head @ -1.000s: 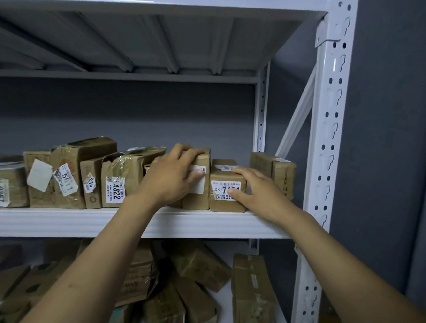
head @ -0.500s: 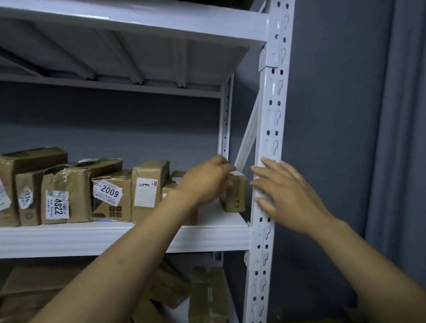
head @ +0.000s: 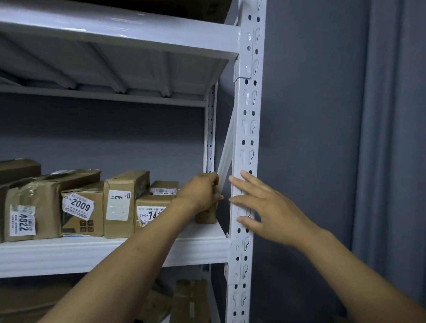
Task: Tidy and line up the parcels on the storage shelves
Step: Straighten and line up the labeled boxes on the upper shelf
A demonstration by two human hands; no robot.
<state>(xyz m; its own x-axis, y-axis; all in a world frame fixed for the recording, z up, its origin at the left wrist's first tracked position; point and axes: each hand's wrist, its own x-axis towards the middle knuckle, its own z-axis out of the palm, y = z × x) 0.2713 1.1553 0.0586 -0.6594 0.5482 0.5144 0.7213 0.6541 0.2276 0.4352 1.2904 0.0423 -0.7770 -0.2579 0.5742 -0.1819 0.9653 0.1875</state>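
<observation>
Brown cardboard parcel at three o'clock sits clamped in the left hand, likely for aligning; right hand, fingers apart, steadies on white steel upright.

Eight parcels stand on the middle shelf, from nine o'clock to centre, counting the end parcel. Six of them show white labels. At six o'clock lie at least three lower parcels, too dim for a sure count. Two shelf boards show, the top shelf being the second. There are two perforated posts, the front upright and the back upright, one diagonal brace, and two hands, the left hand and the right hand.
</observation>
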